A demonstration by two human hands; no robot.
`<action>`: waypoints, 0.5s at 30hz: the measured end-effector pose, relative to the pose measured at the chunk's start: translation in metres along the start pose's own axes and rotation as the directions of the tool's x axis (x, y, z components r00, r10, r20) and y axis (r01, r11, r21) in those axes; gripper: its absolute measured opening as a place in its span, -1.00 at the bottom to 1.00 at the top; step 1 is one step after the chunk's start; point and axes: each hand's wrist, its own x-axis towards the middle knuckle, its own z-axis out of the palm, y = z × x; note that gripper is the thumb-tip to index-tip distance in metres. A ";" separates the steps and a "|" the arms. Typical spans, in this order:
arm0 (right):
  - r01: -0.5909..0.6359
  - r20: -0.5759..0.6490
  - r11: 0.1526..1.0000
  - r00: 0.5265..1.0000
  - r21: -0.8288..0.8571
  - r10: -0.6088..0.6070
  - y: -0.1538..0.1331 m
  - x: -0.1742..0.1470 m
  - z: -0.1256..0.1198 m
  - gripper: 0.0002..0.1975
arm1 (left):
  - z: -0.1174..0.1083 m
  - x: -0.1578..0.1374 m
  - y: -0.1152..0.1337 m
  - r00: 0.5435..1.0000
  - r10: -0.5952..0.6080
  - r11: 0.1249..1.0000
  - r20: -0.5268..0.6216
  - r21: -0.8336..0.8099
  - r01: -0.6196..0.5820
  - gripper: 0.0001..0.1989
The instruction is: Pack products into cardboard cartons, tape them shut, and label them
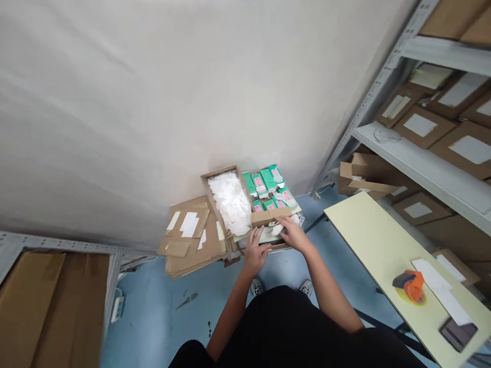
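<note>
just ahead of the left hand (253,255) and right hand (294,235) lies a cardboard piece (270,216), long axis side to side, by green cartons (268,180). the right is nearer, loosely curled at its right end; the left is half open. i cannot tell if either grips.

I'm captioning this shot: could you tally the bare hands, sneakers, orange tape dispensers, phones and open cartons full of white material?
Bare hands, left hand and right hand: 2
Sneakers: 2
Orange tape dispenser: 1
Phone: 1
Open carton full of white material: 1
Total: 7
</note>
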 end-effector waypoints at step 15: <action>-0.295 -0.485 0.942 0.855 -0.161 0.185 0.134 -0.160 -0.239 -0.48 | 0.185 0.147 0.165 0.928 0.308 0.951 0.212 -0.076 -0.298 -0.77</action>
